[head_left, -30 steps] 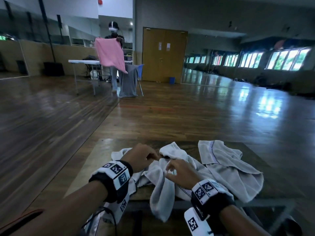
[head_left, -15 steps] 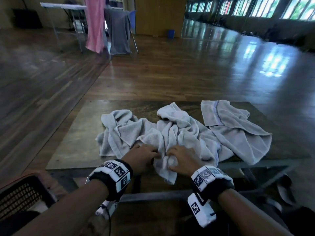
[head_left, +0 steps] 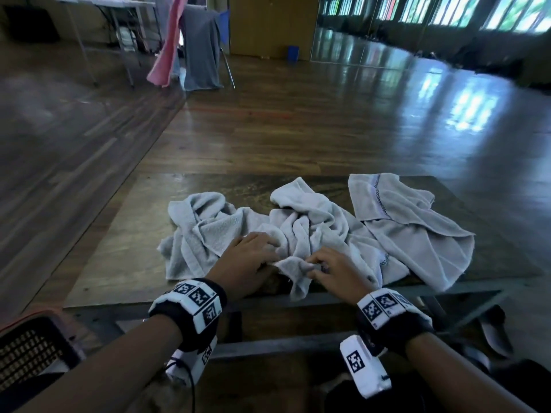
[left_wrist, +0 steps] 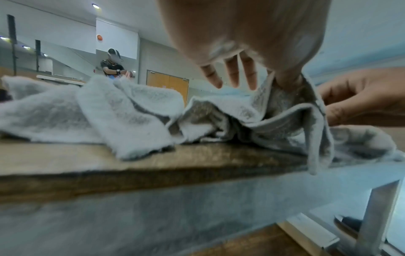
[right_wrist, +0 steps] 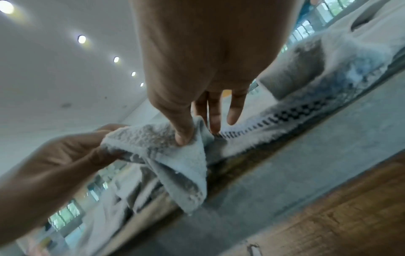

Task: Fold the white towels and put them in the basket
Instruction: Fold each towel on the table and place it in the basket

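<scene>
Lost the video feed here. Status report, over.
Left hand and right hand both pinch the middle towel at the table edge. Unfolded. Basket clear, near left.

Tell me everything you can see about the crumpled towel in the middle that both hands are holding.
The middle towel is whitish terry cloth, bunched in deep wrinkles on the wooden table between two other towels. One corner droops over the table's near edge. The left hand and right hand each pinch that near corner. It is not yet folded.
</scene>
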`<action>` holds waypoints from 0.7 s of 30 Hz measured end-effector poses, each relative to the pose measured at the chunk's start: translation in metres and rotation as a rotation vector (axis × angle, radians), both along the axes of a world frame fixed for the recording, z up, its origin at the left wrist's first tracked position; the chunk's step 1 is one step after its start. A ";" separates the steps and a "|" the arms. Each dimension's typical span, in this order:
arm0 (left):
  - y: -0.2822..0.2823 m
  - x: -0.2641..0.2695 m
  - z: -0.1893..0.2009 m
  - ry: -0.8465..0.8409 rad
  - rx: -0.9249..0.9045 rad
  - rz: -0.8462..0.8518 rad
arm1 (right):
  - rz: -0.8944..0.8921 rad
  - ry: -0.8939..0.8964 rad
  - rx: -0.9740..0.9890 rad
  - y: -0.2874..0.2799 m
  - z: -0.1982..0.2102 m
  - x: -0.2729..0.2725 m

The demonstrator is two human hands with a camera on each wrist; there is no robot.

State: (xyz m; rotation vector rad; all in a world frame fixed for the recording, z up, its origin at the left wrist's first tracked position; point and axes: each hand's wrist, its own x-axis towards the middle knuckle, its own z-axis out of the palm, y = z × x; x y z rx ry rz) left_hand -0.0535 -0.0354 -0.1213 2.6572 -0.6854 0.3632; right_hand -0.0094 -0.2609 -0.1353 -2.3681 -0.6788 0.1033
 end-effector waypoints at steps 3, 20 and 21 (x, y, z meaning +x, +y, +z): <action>-0.004 -0.002 0.029 0.012 -0.126 -0.062 | -0.094 0.053 0.159 -0.001 0.021 0.001; -0.008 -0.013 0.248 -0.345 -0.387 0.106 | -0.081 -0.147 0.561 0.008 0.213 -0.026; -0.008 -0.015 0.260 -0.382 -0.380 0.104 | -0.067 -0.185 0.532 0.010 0.226 -0.026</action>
